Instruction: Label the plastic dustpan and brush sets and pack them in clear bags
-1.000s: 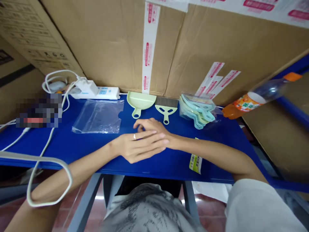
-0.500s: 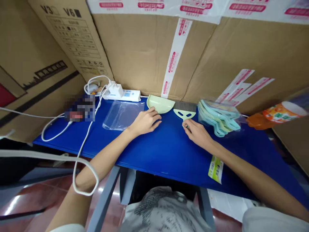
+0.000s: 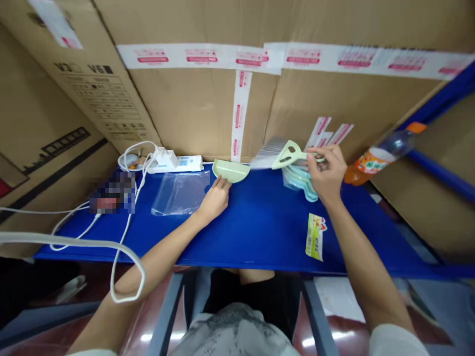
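Head view: right hand (image 3: 328, 170) clasps a pale-green plastic brush (image 3: 289, 155), left hand (image 3: 215, 200) touches a pale-green half-round plastic dustpan (image 3: 232, 171), grip unclear.

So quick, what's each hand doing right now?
Left hand: at the handle end of the green dustpan; its grip can't be told, as the hand hides the handle.
Right hand: closed, holding the green brush by its handle.
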`<state>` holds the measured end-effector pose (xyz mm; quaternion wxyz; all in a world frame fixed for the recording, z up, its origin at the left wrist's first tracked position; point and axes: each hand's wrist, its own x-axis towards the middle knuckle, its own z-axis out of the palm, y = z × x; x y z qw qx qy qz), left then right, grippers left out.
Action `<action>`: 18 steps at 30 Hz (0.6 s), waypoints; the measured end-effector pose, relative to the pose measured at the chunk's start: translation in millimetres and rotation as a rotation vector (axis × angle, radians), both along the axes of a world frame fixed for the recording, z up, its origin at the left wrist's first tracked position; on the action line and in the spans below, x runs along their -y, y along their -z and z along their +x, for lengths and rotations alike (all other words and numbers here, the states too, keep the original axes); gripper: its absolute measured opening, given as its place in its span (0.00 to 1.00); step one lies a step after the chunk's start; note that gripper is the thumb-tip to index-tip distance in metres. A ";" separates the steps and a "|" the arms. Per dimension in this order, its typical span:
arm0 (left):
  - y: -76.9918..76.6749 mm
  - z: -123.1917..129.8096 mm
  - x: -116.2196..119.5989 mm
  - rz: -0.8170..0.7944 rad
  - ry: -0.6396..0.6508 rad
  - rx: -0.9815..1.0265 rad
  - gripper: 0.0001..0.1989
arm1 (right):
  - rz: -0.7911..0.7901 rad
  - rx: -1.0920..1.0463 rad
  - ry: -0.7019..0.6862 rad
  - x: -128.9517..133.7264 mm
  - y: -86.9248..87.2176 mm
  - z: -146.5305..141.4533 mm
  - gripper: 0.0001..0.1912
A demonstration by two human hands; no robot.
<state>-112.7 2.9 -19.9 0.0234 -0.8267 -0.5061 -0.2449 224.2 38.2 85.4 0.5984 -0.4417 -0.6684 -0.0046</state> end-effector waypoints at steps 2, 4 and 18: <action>-4.2 -0.2 -0.6 -0.042 0.045 -0.004 0.19 | 0.059 0.002 -0.016 -0.1 -8.2 4.3 0.13; -11.5 -1.6 0.4 -0.068 0.048 0.000 0.18 | 0.069 -0.042 -0.068 -4.2 -8.0 7.7 0.13; -30.3 -4.8 10.9 -0.084 0.258 -0.082 0.13 | -0.330 -0.288 -0.395 -9.3 49.3 7.9 0.22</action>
